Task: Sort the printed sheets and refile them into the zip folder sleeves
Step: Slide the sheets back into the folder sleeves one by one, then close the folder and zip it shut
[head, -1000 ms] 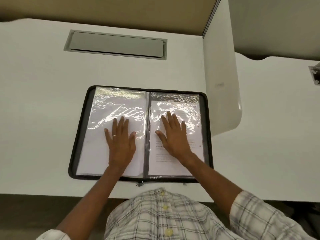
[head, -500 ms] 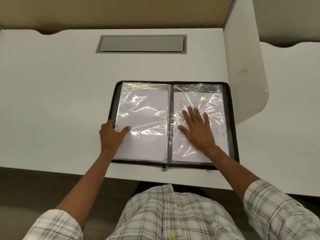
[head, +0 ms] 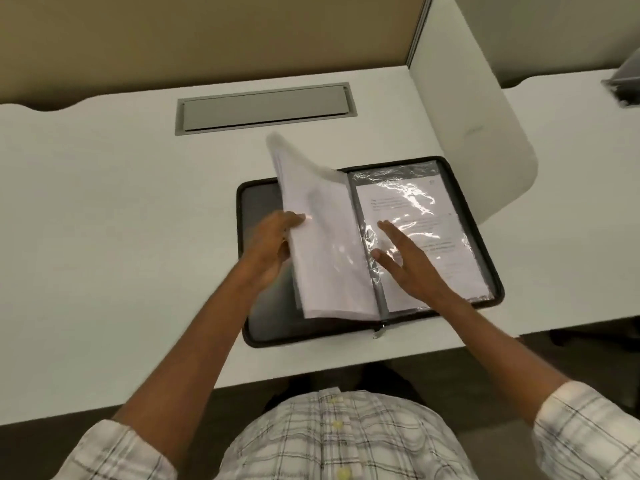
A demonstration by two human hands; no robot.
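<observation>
The zip folder [head: 498, 282] lies open on the tabletop [head: 121, 220], its spine [head: 379, 299] running straight away from the person; the left hand [head: 273, 244] pinches the outer edge of the lifted sleeves [head: 322, 237], thumb on top, so they stand tilted over the bare left cover [head: 259, 216]; the right hand [head: 408, 261] rests flat, fingers straight, on the right-hand sleeve [head: 478, 271] over a printed sheet [head: 433, 209], just beside the spine. The lifted sleeves hinge on the spine, so a turn rightward would, I judge, meet the right hand; there is wide room to the left, while the divider panel [head: 478, 126] stands near the folder's far right corner.
</observation>
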